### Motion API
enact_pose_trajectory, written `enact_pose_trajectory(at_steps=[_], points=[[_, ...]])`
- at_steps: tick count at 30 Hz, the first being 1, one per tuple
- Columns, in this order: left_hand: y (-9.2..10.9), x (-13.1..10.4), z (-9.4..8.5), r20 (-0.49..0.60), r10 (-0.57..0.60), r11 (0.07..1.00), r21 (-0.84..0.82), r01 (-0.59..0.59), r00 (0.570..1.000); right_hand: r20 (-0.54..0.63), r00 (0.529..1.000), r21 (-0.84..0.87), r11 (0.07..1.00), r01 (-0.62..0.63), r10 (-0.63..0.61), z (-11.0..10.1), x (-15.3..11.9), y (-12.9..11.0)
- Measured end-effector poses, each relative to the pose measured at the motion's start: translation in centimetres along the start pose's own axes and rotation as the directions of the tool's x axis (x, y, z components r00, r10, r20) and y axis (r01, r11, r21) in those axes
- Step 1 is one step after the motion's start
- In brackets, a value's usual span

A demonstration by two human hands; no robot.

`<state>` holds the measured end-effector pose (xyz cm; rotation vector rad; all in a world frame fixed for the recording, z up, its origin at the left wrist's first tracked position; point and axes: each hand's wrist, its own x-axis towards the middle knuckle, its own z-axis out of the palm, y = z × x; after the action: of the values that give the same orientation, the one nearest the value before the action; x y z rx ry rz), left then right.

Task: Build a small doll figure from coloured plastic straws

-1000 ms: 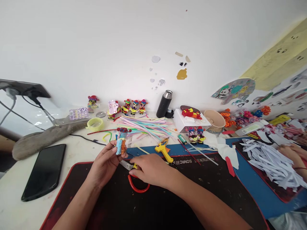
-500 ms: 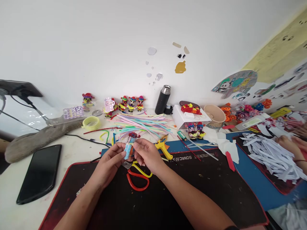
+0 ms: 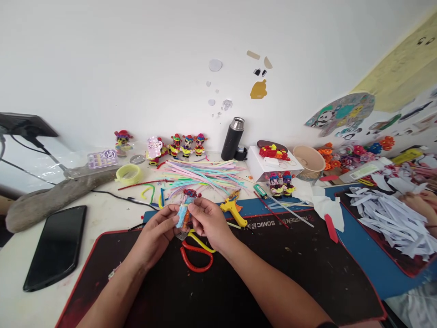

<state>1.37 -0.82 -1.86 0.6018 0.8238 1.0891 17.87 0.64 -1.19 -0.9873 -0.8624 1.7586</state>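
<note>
A small fuzzy figure (image 3: 184,214) with light blue, orange and dark red parts is held up over the black mat. My left hand (image 3: 160,232) grips its left side between thumb and fingers. From the right, my right hand (image 3: 208,221) pinches its upper part. Below the hands lie scissors (image 3: 197,258) with red and yellow handles, their blades hidden. A yellow glue gun (image 3: 235,212) rests just right of my right hand. Behind the figure is a pile of pastel pipe cleaners (image 3: 205,175).
Finished figures (image 3: 187,146) stand along the wall, near a black flask (image 3: 232,139) and a white box (image 3: 259,166). A phone (image 3: 56,246) lies left. At far right, another person's hand (image 3: 418,202) is beside paper strips (image 3: 392,223).
The view has shifted slightly, so objects on the right appear farther right. Both hands keep their hold on the figure, which has barely moved.
</note>
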Motion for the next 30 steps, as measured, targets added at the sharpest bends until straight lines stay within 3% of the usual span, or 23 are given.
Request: enact_pose_trajectory(at_steps=[11,30], points=[[-0.5,0.2,-0.3,0.005,-0.023,1.0,-0.018,0.023,1.0,-0.037,0.999,0.104,0.995,-0.006,0.01,-0.2,0.0,0.5],[-0.7,0.3,0.1,0.061,-0.084,0.994,-0.064,0.088,0.995,0.043,0.995,0.286,0.953,-0.1,0.092,-1.0,0.2,1.4]])
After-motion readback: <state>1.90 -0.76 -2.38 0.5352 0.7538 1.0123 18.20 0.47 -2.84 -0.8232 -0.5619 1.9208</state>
